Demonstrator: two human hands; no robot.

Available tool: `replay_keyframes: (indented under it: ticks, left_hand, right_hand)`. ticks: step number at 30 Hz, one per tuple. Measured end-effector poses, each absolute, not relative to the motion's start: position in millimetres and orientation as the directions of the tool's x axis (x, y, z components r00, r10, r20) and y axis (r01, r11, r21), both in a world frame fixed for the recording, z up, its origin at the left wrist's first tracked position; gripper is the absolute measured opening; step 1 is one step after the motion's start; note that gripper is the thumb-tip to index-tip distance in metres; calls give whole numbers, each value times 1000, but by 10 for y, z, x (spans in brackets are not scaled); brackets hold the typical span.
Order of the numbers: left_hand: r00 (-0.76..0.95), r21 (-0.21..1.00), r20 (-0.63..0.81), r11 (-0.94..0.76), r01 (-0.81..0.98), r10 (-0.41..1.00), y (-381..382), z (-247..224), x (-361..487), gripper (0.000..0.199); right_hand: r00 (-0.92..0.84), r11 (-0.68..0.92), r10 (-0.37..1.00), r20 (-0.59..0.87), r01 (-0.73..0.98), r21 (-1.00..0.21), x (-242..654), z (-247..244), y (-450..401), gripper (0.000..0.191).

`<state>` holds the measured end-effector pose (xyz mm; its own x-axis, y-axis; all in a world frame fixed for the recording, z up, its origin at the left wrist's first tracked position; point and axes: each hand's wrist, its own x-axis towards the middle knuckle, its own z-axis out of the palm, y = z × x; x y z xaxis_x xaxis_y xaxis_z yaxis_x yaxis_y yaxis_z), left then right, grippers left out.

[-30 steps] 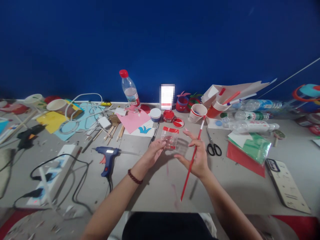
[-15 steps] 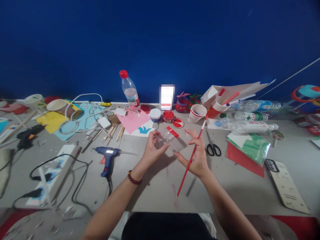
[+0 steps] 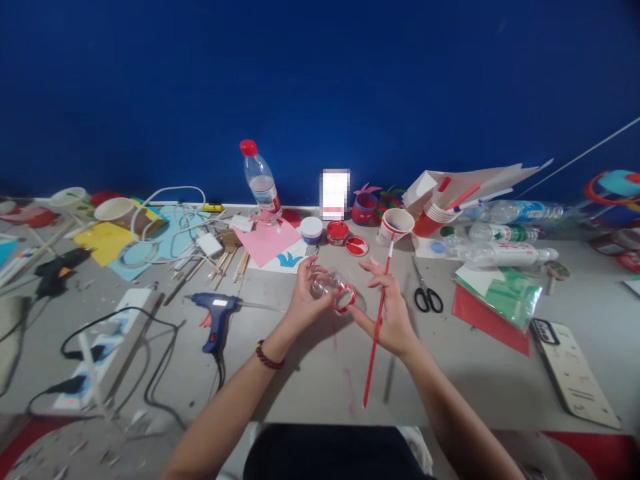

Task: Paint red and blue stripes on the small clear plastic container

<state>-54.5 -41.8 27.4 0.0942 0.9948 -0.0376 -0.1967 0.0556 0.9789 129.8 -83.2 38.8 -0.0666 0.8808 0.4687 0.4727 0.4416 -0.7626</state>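
Note:
My left hand grips a clear plastic bottle piece whose red-painted rim faces me. Between the fingers of my right hand is a red paintbrush, its handle end pointing down toward the table's front edge. The right thumb is close to the red rim; whether it touches is hard to tell. Behind my hands are an open jar of red paint, its lid, a jar with a white lid and a paper cup.
To the left lie a blue glue gun, a power strip with cables, and coloured paper. Scissors, a green packet, a phone and plastic bottles are on the right. A red-capped bottle stands behind.
The bottle piece has turned, so its red rim now faces me and sits lower. The brush has tilted more upright, its handle end shifting slightly right.

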Motion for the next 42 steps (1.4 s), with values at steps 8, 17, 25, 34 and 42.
replay_keyframes:
  ticks: [8, 17, 25, 34, 42]
  left_hand:
    - [163, 977, -82, 112, -183, 983, -455, 345, -536, 88]
    - [217, 960, -63, 119, -253, 974, -477, 285, -549, 97]
    - [203, 938, -17, 86, -336, 979, -442, 223, -533, 93]
    - [205, 968, -67, 113, -222, 977, -455, 242, -533, 45]
    - [216, 967, -129, 170, -187, 968, -458, 285, -502, 44]
  right_hand:
    - [-63, 220, 975, 211, 319, -922, 1305, 424, -805, 33]
    - [-150, 85, 986, 65, 127, -988, 1316, 432, -798, 31]
    - [-51, 102, 993, 103, -29, -994, 1283, 321, -747, 36]
    - [29, 113, 993, 111, -73, -991, 1243, 268, -767, 36]
    - [105, 191, 977, 186, -39, -981, 1224, 358, -765, 30]
